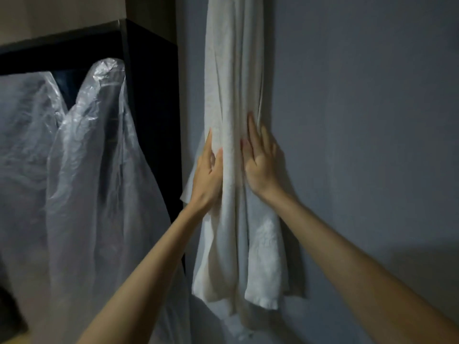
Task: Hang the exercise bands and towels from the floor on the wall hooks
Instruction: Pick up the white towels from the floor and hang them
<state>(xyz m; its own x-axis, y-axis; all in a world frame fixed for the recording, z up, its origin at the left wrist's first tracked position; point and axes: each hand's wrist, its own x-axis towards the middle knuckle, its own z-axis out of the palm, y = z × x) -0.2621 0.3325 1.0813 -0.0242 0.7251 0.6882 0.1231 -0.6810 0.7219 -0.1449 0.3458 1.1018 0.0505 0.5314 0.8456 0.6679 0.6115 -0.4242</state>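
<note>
Towel was hanging down the wall, bunched into long vertical folds. Its top ran out of frame, so the hook wasn't visible. The lower hem hung free, clear of the floor as far as the view showed.

Long axis was vertical. Both hands were at mid-height on it, one either side of the central fold.

Left hand lay on the left folds with fingers fairly straight, close together and pointing up, and the thumb set against the middle fold. No clear pinch.

Right hand was flat on the right folds. Its fingers were straight and together, with the tips tucked into a crease next to the wall.

Neither hand was nearer; both were touching. Cloth ran up and down from the fingers, so my read is that the step was smoothing or settling the hang, probably with strokes down along the folds. This item looked about done. No bands in view.

To the left, a dark open wardrobe held garments under clear plastic covers, hanging side by side just beside the towel's left edge.
</note>
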